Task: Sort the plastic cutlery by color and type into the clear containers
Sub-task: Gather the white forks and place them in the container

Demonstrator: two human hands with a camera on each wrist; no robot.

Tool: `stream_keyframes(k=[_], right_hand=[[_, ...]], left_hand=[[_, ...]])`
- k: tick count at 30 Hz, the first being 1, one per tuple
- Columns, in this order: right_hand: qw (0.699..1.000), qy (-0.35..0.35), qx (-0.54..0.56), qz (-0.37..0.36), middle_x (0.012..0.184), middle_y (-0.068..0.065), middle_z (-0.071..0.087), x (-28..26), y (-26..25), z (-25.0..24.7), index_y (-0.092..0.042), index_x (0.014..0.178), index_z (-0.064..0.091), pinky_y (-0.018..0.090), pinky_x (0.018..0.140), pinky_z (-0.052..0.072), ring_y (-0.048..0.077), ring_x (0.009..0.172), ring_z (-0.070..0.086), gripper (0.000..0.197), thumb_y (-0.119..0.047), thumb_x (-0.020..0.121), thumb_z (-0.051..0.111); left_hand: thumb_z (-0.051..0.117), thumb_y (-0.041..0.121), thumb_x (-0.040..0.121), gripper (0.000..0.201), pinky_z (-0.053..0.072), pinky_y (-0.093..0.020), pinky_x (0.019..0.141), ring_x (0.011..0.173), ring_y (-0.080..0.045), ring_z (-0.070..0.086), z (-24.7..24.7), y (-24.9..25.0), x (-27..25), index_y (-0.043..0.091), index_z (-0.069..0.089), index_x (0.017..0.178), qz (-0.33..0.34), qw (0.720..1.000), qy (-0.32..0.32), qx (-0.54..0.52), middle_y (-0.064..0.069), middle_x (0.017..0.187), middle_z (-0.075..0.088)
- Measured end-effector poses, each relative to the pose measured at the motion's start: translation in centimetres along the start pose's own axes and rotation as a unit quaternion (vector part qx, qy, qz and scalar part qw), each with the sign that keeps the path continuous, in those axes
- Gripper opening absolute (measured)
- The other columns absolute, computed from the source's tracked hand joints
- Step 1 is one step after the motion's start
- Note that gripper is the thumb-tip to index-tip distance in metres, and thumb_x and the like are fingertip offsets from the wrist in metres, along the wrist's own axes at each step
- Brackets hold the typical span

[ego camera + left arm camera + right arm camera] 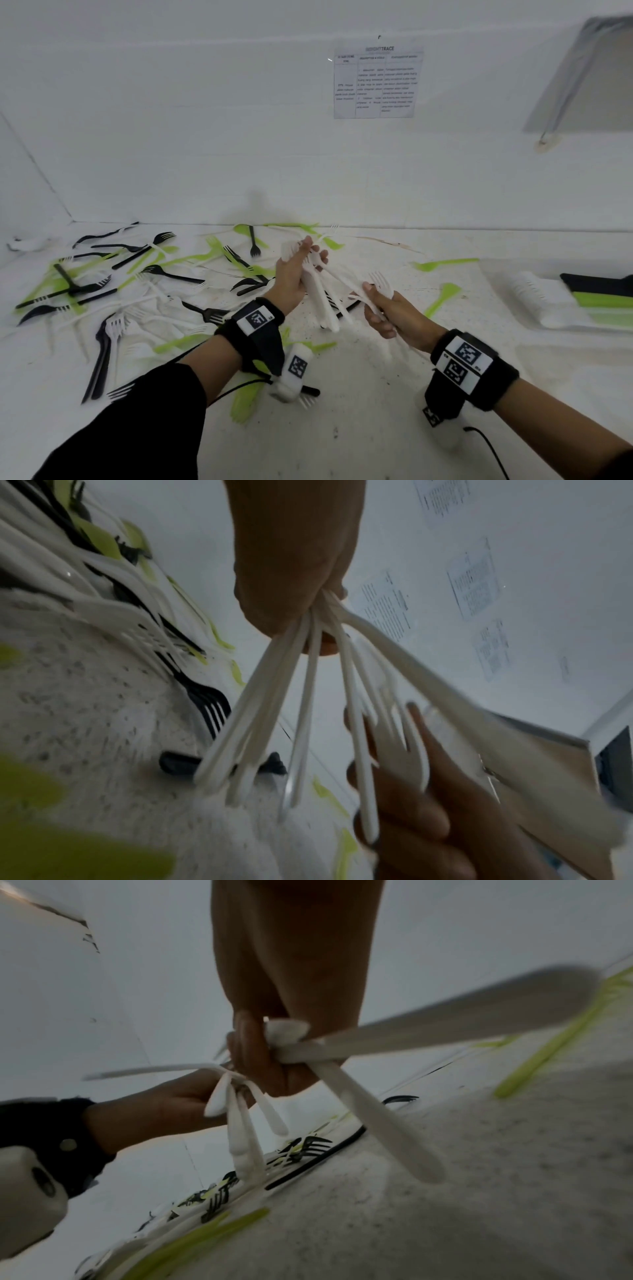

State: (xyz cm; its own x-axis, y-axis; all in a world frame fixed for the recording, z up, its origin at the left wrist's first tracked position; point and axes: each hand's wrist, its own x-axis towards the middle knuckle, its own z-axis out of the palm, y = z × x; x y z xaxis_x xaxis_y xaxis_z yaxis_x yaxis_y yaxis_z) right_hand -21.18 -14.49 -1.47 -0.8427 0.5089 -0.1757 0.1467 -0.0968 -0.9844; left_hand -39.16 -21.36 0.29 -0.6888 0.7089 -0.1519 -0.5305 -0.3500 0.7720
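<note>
Hands meet above the speckled counter [359,404]. Our right hand [394,317] clamps white forks [381,286], tines up, handles running back past the palm. Just beyond, our left hand [294,274] grips a bundle of white forks [320,301] whose handles fan downward; the two bundles cross. Farther left we see the unsorted pile [113,284] of black, green and white cutlery. At far right a clear container [561,301] holds white, green and black pieces side by side.
</note>
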Motion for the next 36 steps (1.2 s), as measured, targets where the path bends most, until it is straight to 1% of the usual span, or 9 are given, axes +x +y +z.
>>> stream_keyframes(k=[4,6,14,20,22,25,29,32,36], right_hand=[[0.985,0.172,0.018,0.031,0.059,0.001,0.042,0.8,0.5,-1.8,-0.011,0.097,0.054,0.016,0.035,0.026,0.005,0.035,0.032,0.02,-0.03,0.096,0.048],[0.977,0.205,0.056,0.018,0.063,0.002,0.042,1.1,0.0,-2.5,-0.009,0.1,0.05,0.016,0.035,0.027,0.006,0.037,0.032,0.012,-0.021,0.095,0.049],[0.982,0.134,-0.109,-0.074,0.056,-0.003,0.056,1.4,-2.6,0.7,-0.016,0.068,0.062,0.018,0.037,0.029,0.005,0.039,0.038,0.021,-0.029,0.078,0.073],[0.973,0.154,-0.155,-0.072,0.032,-0.011,0.044,1.5,-2.3,1.2,-0.014,0.057,0.052,0.016,0.035,0.032,0.002,0.029,0.037,0.031,-0.017,0.079,0.073],[0.971,0.174,-0.151,-0.063,0.035,-0.009,0.043,1.4,-2.0,0.7,-0.007,0.059,0.052,0.016,0.036,0.031,0.004,0.028,0.035,0.032,-0.02,0.08,0.072],[0.97,0.203,-0.115,-0.072,0.057,0.011,0.053,1.3,-1.7,-0.2,0.002,0.073,0.063,0.02,0.039,0.033,0.01,0.036,0.036,0.027,-0.022,0.08,0.072],[0.98,0.155,-0.1,-0.078,0.07,0.017,0.061,1.1,-1.8,0.1,-0.01,0.066,0.064,0.02,0.039,0.032,0.007,0.037,0.035,0.02,-0.021,0.08,0.072],[0.981,0.14,-0.117,-0.073,0.07,0.017,0.063,1.6,-1.7,0.9,-0.01,0.063,0.061,0.019,0.038,0.031,0.005,0.034,0.035,0.023,-0.02,0.08,0.073],[0.985,0.109,-0.108,-0.072,0.062,0.01,0.056,2.1,-1.5,1.7,-0.006,0.073,0.061,0.019,0.037,0.029,0.006,0.036,0.032,0.022,-0.023,0.078,0.074]], left_hand=[[0.057,0.006,0.09,0.014,0.054,-0.022,0.055,0.053,-0.013,0.064,-0.8,2.0,0.7,0.009,0.054,0.076,0.032,0.999,0.008,-0.017,0.002,0.056,0.063],[0.058,0.0,0.088,0.014,0.051,-0.019,0.05,0.052,-0.011,0.063,-1.0,2.4,0.6,0.009,0.055,0.078,0.034,0.999,0.008,0.009,0.001,0.056,0.063],[0.057,0.007,0.09,0.007,0.056,-0.025,0.055,0.059,-0.014,0.068,1.1,-0.5,-1.5,0.003,0.062,0.087,-0.017,0.992,-0.059,0.112,-0.002,0.067,0.071],[0.056,0.012,0.091,0.014,0.059,-0.032,0.062,0.066,-0.018,0.07,1.3,-0.9,-1.6,0.0,0.063,0.093,-0.028,0.99,-0.07,0.12,-0.007,0.076,0.072],[0.056,0.014,0.092,0.016,0.059,-0.033,0.064,0.065,-0.019,0.07,0.9,-0.8,-1.4,-0.001,0.062,0.094,-0.021,0.99,-0.062,0.127,-0.011,0.081,0.071],[0.058,0.015,0.091,0.013,0.058,-0.029,0.058,0.055,-0.016,0.066,0.0,-0.5,-0.9,0.003,0.061,0.087,-0.015,0.993,-0.016,0.116,-0.008,0.076,0.064],[0.06,0.021,0.089,0.017,0.047,-0.019,0.047,0.047,-0.012,0.045,-0.6,-0.4,-0.2,0.007,0.057,0.081,-0.03,0.997,0.032,0.07,0.006,0.051,0.051],[0.06,0.026,0.088,0.019,0.046,-0.021,0.051,0.044,-0.009,0.049,0.0,-0.7,-0.3,0.01,0.056,0.078,-0.037,0.993,-0.023,0.106,0.005,0.049,0.05],[0.067,0.011,0.082,0.009,0.054,-0.028,0.055,0.056,-0.017,0.061,0.6,-1.2,-0.9,0.006,0.06,0.078,-0.057,0.981,-0.085,0.165,-0.005,0.062,0.063]])
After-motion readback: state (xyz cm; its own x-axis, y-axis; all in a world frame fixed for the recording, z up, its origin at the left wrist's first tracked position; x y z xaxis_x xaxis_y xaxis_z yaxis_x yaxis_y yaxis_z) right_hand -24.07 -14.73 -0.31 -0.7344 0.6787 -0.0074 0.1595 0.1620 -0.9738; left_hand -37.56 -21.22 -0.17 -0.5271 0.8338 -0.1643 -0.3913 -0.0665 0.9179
